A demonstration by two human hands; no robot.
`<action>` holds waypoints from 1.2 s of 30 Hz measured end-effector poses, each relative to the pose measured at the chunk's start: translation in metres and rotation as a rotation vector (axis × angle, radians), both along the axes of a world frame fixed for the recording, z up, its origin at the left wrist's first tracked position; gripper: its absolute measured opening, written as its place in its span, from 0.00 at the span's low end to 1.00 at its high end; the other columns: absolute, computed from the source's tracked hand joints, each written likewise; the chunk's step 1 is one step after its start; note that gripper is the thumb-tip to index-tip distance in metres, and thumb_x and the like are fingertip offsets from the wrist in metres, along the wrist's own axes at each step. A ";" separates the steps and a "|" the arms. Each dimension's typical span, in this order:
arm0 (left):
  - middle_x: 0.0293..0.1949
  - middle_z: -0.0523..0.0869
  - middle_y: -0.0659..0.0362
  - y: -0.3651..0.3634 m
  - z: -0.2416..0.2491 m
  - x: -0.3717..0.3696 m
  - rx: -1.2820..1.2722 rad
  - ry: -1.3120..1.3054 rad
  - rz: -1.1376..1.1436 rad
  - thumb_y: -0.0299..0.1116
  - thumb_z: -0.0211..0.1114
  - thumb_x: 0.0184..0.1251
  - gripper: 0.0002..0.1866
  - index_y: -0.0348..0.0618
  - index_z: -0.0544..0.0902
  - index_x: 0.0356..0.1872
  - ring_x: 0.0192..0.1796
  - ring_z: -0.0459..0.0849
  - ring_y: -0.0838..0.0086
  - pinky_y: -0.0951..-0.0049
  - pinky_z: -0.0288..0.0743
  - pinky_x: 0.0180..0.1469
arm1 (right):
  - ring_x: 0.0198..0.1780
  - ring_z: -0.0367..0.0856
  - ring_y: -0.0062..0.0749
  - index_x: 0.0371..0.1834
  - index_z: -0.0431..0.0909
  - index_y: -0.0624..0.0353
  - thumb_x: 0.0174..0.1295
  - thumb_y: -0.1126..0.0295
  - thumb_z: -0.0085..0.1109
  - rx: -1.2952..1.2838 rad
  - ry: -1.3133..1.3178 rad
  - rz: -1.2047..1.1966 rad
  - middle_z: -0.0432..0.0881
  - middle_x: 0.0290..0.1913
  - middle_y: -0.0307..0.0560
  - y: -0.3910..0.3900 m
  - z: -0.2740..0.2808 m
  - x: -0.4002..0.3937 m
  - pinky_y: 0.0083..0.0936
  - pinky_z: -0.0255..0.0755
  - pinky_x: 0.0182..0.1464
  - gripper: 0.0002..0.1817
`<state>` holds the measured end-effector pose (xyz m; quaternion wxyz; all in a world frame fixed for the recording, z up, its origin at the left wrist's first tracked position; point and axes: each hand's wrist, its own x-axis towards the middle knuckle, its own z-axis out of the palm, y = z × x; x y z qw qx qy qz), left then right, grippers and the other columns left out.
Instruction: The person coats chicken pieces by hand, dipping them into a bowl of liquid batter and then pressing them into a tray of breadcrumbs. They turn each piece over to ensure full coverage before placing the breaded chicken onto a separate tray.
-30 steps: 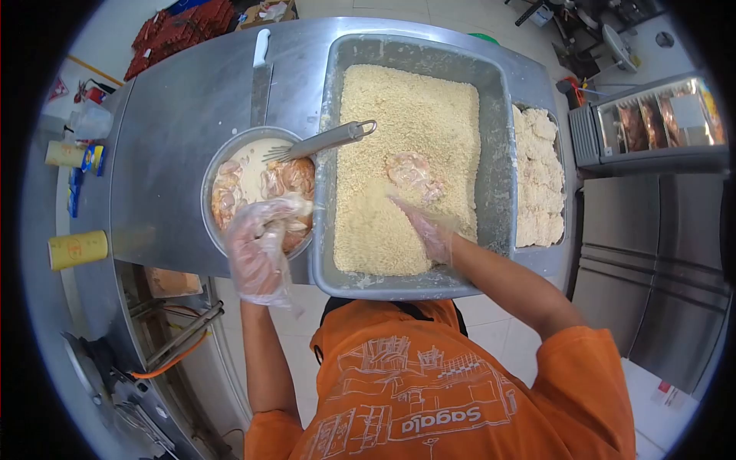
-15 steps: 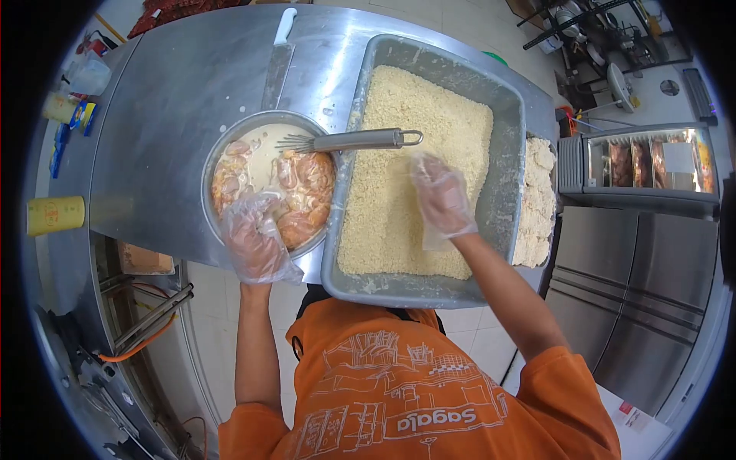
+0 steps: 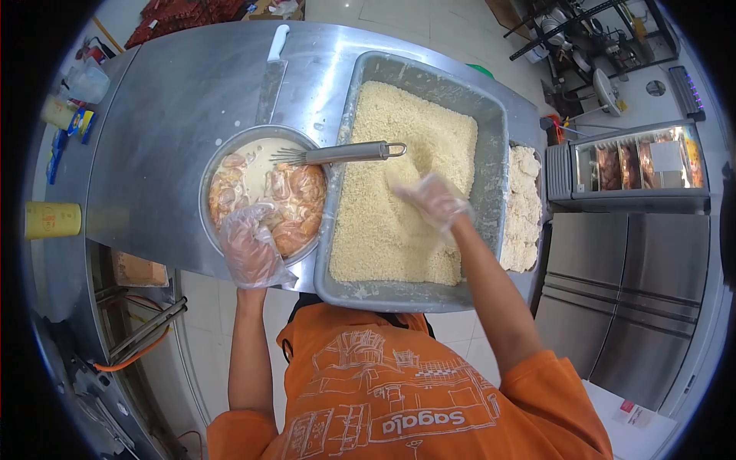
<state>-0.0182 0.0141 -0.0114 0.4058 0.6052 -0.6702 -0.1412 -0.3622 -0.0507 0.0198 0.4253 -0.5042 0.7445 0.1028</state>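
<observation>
A clear plastic glove covers my left hand [image 3: 251, 244], which rests low over the near left side of a round metal bowl [image 3: 205, 201]. Its fingers are curled down among raw chicken pieces [image 3: 295, 199] in a pale, creamy liquid; what they hold is hidden. My right hand [image 3: 435, 201], also gloved and smeared by motion, is over the pale crumbs [image 3: 376, 222] in a big grey tub [image 3: 491, 165]. Its fingers are stretched out toward the left, with no object in them. A whisk [image 3: 356, 152] lies across from bowl to tub, wires over the liquid.
A white-handled knife [image 3: 273, 77] lies behind the bowl on the steel table [image 3: 165, 130]. Right of the tub, crumb-coated pieces [image 3: 521, 207] fill another container. A yellow cup [image 3: 54, 220] stands at far left, and a glass-fronted display case [image 3: 640, 161] at right.
My right hand has turned, its fingers now pointing left rather than up, and a hollow shows in the crumbs beyond it. My left hand stays at the bowl. The view has shifted slightly.
</observation>
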 end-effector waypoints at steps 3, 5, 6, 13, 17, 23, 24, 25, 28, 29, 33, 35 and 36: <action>0.42 0.84 0.47 0.004 -0.002 0.001 0.032 -0.019 -0.036 0.23 0.59 0.55 0.14 0.37 0.84 0.44 0.46 0.82 0.50 0.56 0.74 0.52 | 0.46 0.81 0.31 0.58 0.72 0.71 0.51 0.46 0.73 -0.119 -0.204 -0.114 0.82 0.48 0.51 0.050 -0.041 -0.051 0.28 0.77 0.49 0.41; 0.44 0.84 0.49 0.003 -0.005 0.004 -0.032 -0.083 -0.058 0.23 0.58 0.55 0.17 0.39 0.83 0.47 0.48 0.82 0.55 0.60 0.72 0.57 | 0.46 0.82 0.30 0.57 0.73 0.69 0.53 0.56 0.74 -0.282 -0.398 -0.270 0.81 0.50 0.51 0.064 -0.016 -0.046 0.25 0.78 0.49 0.35; 0.44 0.84 0.49 0.003 -0.002 0.002 -0.019 -0.063 -0.050 0.23 0.59 0.54 0.17 0.39 0.83 0.47 0.49 0.82 0.55 0.60 0.72 0.57 | 0.46 0.82 0.30 0.57 0.73 0.68 0.54 0.61 0.75 -0.355 -0.497 -0.348 0.81 0.51 0.51 0.069 -0.009 -0.045 0.24 0.78 0.48 0.32; 0.39 0.84 0.46 -0.004 0.007 -0.005 -0.042 0.020 -0.037 0.22 0.60 0.55 0.11 0.36 0.84 0.40 0.43 0.80 0.49 0.54 0.74 0.48 | 0.49 0.82 0.24 0.60 0.73 0.64 0.55 0.75 0.72 -0.669 -0.758 -0.551 0.84 0.51 0.44 0.090 0.026 -0.048 0.21 0.77 0.53 0.29; 0.44 0.85 0.48 -0.002 0.008 -0.005 0.019 -0.024 -0.021 0.23 0.56 0.54 0.16 0.39 0.85 0.44 0.51 0.81 0.53 0.59 0.71 0.59 | 0.49 0.82 0.24 0.59 0.73 0.66 0.58 0.72 0.71 -0.676 -0.888 -0.391 0.84 0.48 0.46 0.085 0.030 -0.046 0.23 0.77 0.53 0.26; 0.42 0.84 0.45 -0.002 0.005 -0.003 0.017 0.046 -0.036 0.22 0.60 0.54 0.14 0.37 0.85 0.43 0.47 0.81 0.48 0.53 0.73 0.53 | 0.54 0.82 0.36 0.61 0.71 0.67 0.66 0.56 0.61 -0.604 -0.256 -0.203 0.81 0.53 0.55 0.040 0.015 -0.022 0.30 0.76 0.56 0.29; 0.44 0.84 0.46 0.001 -0.002 0.001 0.054 0.038 -0.015 0.23 0.59 0.54 0.16 0.38 0.84 0.45 0.49 0.81 0.50 0.56 0.72 0.55 | 0.56 0.82 0.38 0.62 0.71 0.67 0.68 0.53 0.58 -0.649 -0.200 -0.168 0.81 0.56 0.57 0.034 0.012 -0.006 0.30 0.75 0.57 0.29; 0.46 0.84 0.47 0.005 -0.012 0.005 0.090 0.029 0.004 0.24 0.59 0.53 0.17 0.38 0.84 0.47 0.51 0.81 0.52 0.58 0.71 0.58 | 0.63 0.75 0.43 0.66 0.68 0.67 0.69 0.51 0.53 -0.617 -0.115 0.054 0.74 0.63 0.60 0.032 0.000 0.004 0.34 0.69 0.63 0.32; 0.47 0.84 0.48 0.004 -0.002 0.003 0.093 -0.086 0.008 0.26 0.59 0.53 0.19 0.38 0.84 0.48 0.53 0.81 0.55 0.61 0.71 0.60 | 0.79 0.49 0.53 0.75 0.56 0.67 0.71 0.48 0.40 -0.809 0.317 0.360 0.53 0.77 0.66 0.060 -0.072 0.032 0.49 0.43 0.76 0.38; 0.47 0.85 0.49 0.001 0.004 -0.002 0.079 -0.135 0.005 0.26 0.60 0.53 0.18 0.38 0.84 0.48 0.52 0.81 0.55 0.61 0.71 0.60 | 0.79 0.44 0.54 0.76 0.53 0.67 0.71 0.47 0.39 -0.761 0.309 0.392 0.49 0.78 0.65 0.050 -0.074 0.027 0.52 0.38 0.77 0.39; 0.45 0.86 0.49 -0.001 0.005 -0.004 0.070 -0.008 0.016 0.24 0.61 0.55 0.15 0.37 0.85 0.45 0.50 0.83 0.55 0.61 0.73 0.58 | 0.78 0.45 0.55 0.74 0.54 0.67 0.70 0.45 0.39 -0.754 0.339 0.458 0.52 0.75 0.65 0.051 -0.072 0.028 0.55 0.38 0.75 0.40; 0.44 0.86 0.50 0.001 0.003 -0.003 0.020 -0.049 0.014 0.24 0.62 0.55 0.14 0.37 0.85 0.44 0.48 0.83 0.55 0.60 0.74 0.56 | 0.72 0.56 0.53 0.69 0.61 0.66 0.69 0.45 0.41 -0.743 0.278 0.433 0.61 0.68 0.64 0.042 -0.058 0.022 0.53 0.47 0.70 0.37; 0.44 0.86 0.49 0.002 0.003 -0.002 0.027 -0.056 0.006 0.24 0.62 0.54 0.14 0.37 0.85 0.44 0.48 0.83 0.55 0.59 0.74 0.56 | 0.67 0.61 0.52 0.65 0.65 0.66 0.68 0.46 0.42 -0.676 0.181 0.390 0.65 0.63 0.62 0.026 -0.028 0.025 0.51 0.52 0.67 0.34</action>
